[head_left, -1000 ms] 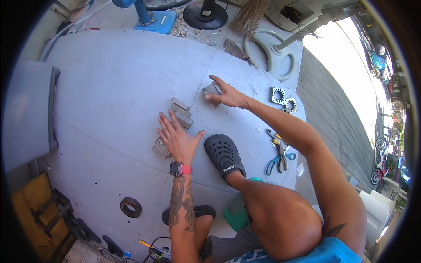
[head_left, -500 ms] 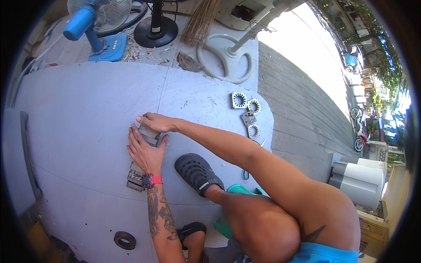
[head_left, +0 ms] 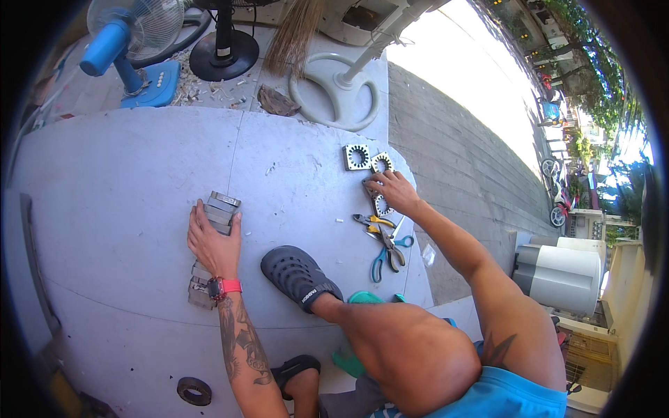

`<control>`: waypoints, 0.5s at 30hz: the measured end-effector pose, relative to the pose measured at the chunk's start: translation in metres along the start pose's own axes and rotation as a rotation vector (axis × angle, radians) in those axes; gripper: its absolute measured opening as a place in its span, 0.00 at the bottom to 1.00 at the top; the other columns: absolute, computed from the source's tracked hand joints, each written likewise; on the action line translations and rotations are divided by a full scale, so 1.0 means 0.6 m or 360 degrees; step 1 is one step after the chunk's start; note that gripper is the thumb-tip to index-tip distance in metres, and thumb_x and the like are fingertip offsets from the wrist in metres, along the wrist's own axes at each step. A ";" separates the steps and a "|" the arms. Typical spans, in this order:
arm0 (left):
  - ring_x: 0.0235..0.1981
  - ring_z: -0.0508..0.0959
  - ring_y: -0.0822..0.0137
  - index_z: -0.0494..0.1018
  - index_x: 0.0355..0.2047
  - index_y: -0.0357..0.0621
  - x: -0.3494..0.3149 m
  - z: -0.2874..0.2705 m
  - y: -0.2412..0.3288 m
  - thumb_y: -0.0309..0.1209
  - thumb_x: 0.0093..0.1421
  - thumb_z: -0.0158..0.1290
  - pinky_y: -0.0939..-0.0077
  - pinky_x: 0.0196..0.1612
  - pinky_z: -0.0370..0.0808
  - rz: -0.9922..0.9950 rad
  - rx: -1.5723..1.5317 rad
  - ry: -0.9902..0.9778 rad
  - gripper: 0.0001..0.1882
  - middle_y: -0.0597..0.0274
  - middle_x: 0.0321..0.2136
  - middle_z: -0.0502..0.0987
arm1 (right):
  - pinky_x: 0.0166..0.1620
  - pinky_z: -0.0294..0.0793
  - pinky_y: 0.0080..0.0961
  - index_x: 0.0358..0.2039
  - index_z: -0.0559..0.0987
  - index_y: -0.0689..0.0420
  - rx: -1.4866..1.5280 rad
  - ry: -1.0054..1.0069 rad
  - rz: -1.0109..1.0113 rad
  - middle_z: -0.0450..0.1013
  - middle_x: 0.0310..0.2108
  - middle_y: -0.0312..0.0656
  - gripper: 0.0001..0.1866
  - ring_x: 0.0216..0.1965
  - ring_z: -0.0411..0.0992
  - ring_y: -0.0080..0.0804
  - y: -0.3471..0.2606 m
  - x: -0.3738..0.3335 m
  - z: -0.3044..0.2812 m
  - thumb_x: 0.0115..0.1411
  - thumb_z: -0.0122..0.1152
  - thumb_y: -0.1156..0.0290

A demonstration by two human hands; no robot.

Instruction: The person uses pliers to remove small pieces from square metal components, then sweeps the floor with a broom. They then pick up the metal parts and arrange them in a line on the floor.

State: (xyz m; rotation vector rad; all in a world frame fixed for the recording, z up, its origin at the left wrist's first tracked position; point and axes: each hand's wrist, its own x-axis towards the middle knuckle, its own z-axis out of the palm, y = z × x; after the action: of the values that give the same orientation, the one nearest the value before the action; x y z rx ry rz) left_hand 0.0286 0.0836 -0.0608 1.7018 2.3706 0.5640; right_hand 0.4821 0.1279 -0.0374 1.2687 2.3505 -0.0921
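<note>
My left hand (head_left: 213, 245) is wrapped round a row of grey square metal cores (head_left: 223, 207), which look like motor stators. The row's lower end (head_left: 200, 292) shows beyond my wrist. Far to the right, my right hand (head_left: 395, 192) has its fingers bent over a square stator core (head_left: 368, 185), partly hidden under them. Similar cores with toothed round openings lie close by: one (head_left: 347, 157) at the upper left, and others just above and below my fingers.
Pliers (head_left: 390, 252), a yellow-handled cutter (head_left: 376, 221) and teal-handled scissors (head_left: 378, 267) lie near my shoe (head_left: 296, 275). A dark ring (head_left: 194, 391) sits at lower left. A blue fan (head_left: 150, 83), a broom (head_left: 296, 35) and a round grey base (head_left: 334, 104) stand behind.
My right hand has left the row of cores and moved right to the loose square cores. My left hand stays on the row. The tools now show as the right arm has shifted.
</note>
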 end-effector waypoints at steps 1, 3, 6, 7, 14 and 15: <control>0.64 0.68 0.49 0.59 0.70 0.48 -0.005 -0.009 -0.001 0.56 0.58 0.63 0.52 0.65 0.64 0.0038 -0.0047 0.0085 0.47 0.49 0.63 0.67 | 0.55 0.71 0.33 0.57 0.74 0.49 -0.0053 0.0095 -0.0071 0.74 0.51 0.34 0.20 0.55 0.71 0.32 0.010 -0.004 0.007 0.65 0.57 0.72; 0.65 0.67 0.47 0.57 0.71 0.46 -0.026 -0.031 -0.004 0.53 0.59 0.64 0.51 0.66 0.62 0.0048 -0.0164 0.0168 0.47 0.46 0.65 0.65 | 0.56 0.70 0.31 0.63 0.69 0.47 -0.0154 0.0084 -0.0162 0.73 0.52 0.33 0.26 0.55 0.70 0.30 0.027 -0.010 0.018 0.64 0.57 0.74; 0.66 0.65 0.46 0.55 0.72 0.42 -0.080 -0.069 -0.010 0.46 0.60 0.65 0.49 0.68 0.61 -0.0085 -0.0404 0.0215 0.46 0.43 0.66 0.64 | 0.55 0.70 0.31 0.68 0.63 0.48 -0.0158 0.0124 -0.0376 0.74 0.49 0.35 0.30 0.53 0.71 0.30 0.044 -0.013 0.029 0.66 0.55 0.73; 0.66 0.65 0.46 0.55 0.72 0.41 -0.102 -0.079 -0.011 0.44 0.61 0.65 0.49 0.68 0.61 -0.0144 -0.0507 0.0236 0.46 0.43 0.66 0.64 | 0.54 0.69 0.31 0.69 0.63 0.48 -0.0179 0.0051 -0.0445 0.75 0.49 0.35 0.30 0.52 0.71 0.30 0.047 -0.012 0.032 0.67 0.55 0.73; 0.65 0.69 0.47 0.55 0.71 0.37 -0.249 -0.121 -0.048 0.34 0.66 0.60 0.53 0.67 0.65 -0.0599 -0.0753 0.0290 0.39 0.40 0.65 0.65 | 0.56 0.69 0.33 0.71 0.61 0.52 0.0204 -0.0114 -0.0213 0.77 0.44 0.36 0.32 0.47 0.72 0.33 0.039 -0.038 0.023 0.68 0.55 0.72; 0.64 0.69 0.47 0.55 0.71 0.37 -0.265 -0.126 -0.058 0.34 0.66 0.60 0.53 0.67 0.65 -0.0647 -0.0712 0.0289 0.38 0.39 0.65 0.66 | 0.57 0.69 0.34 0.71 0.61 0.52 0.0276 -0.0090 -0.0161 0.77 0.44 0.37 0.32 0.47 0.72 0.33 0.033 -0.058 0.022 0.68 0.55 0.73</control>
State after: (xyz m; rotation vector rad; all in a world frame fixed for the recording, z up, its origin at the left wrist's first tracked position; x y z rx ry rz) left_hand 0.0248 -0.0909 -0.0186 0.9873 2.3704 1.1024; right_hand 0.5193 0.1086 -0.0309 1.2078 2.3995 -0.3670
